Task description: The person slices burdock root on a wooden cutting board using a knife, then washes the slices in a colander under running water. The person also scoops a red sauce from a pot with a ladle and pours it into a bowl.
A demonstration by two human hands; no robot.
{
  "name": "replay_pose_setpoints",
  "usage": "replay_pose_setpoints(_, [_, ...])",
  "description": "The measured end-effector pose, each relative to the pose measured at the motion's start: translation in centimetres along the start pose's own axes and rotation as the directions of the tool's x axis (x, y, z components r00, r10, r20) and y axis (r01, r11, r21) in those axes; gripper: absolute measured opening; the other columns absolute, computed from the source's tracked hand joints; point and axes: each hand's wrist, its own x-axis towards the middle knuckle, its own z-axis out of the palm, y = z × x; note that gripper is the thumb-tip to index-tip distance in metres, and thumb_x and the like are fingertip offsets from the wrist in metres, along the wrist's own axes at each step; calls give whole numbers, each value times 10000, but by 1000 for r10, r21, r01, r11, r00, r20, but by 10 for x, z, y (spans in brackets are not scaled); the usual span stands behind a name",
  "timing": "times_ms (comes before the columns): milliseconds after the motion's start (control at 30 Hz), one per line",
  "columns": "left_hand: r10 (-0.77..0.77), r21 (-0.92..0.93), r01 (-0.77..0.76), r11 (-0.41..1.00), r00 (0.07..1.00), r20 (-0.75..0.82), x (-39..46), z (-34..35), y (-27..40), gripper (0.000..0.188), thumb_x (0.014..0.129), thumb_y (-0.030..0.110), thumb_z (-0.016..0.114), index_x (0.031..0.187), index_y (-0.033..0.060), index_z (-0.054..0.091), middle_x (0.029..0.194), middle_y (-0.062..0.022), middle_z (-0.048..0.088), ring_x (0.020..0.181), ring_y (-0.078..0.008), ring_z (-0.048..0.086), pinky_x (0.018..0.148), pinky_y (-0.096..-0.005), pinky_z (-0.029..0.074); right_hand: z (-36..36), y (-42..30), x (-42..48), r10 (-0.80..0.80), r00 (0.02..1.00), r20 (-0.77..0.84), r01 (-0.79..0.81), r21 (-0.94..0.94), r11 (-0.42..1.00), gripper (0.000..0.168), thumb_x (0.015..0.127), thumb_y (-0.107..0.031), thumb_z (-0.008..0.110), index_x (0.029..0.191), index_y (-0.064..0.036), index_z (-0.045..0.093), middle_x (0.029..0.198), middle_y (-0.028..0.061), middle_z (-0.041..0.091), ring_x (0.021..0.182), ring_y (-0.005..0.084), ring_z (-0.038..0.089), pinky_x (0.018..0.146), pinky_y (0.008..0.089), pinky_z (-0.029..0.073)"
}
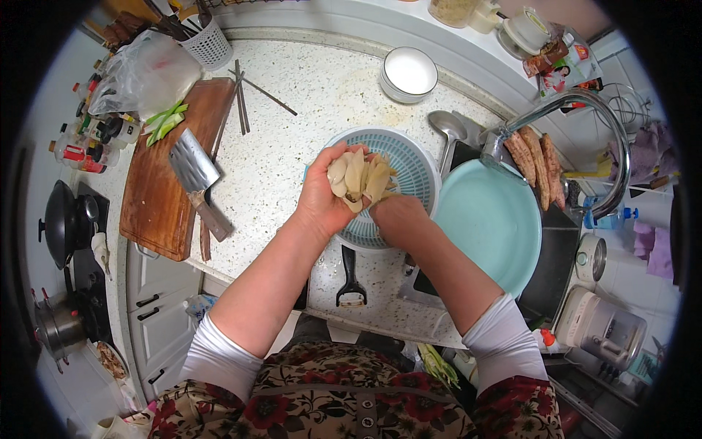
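Note:
Pale, thinly cut vegetable slices (pixel 356 175) lie heaped in my left hand (pixel 323 189), which is cupped around them above a colander. My right hand (pixel 399 220) is just right of the slices, its fingers curled and partly hidden beneath them; whether it holds anything cannot be told. The blue slotted colander (pixel 419 175) with a white outer rim stands on the speckled counter under both hands. Close to its right side is a large turquoise basin (pixel 485 230). A black-handled peeler (pixel 351 285) lies in front of the colander.
At left, a cleaver (pixel 195 162) rests partly on a wooden cutting board (pixel 170 192) with green onion pieces (pixel 164 123). Chopsticks (pixel 241 104) and stacked white bowls (pixel 409 74) are farther back. A ladle (pixel 448 127), curved faucet (pixel 617 126) and long brown root vegetables (pixel 535 159) are at right.

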Motion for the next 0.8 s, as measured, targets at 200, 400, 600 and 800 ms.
replay_pose_setpoints(200, [-26,78,21,997,997,66,7,1,-5,304,925,414,576,1014,129,635,1097,-84,645,1032,-261,604,878,-464,505,2,4,-10,29,988,-152,-40,-72,997,91,745,-42,640,815,-63,695,860,138,704,814,287,699,690,399,553])
replay_pose_setpoints(400, [-30,79,25,997,998,58,8,0,-9,341,942,453,555,1003,128,639,1073,-97,657,1006,-261,630,824,-450,541,15,3,-3,155,928,-338,-189,-67,980,137,776,-84,606,895,-63,670,857,118,699,801,271,700,651,390,554])
replay_pose_setpoints(600, [12,159,-13,987,1000,9,1,13,-17,570,939,632,476,998,87,633,1058,-126,654,1004,-268,640,862,-468,543,12,6,-3,177,964,-200,-165,75,983,129,762,-75,593,858,-67,679,831,155,686,756,307,691,656,414,556])
replay_pose_setpoints(800, [23,179,-21,984,1000,-11,-2,18,-21,813,879,803,336,1002,53,628,1029,-137,649,1016,-282,633,896,-467,538,11,8,-9,245,933,-262,-170,278,945,153,765,-103,600,876,-56,693,829,155,689,751,334,686,691,442,559])
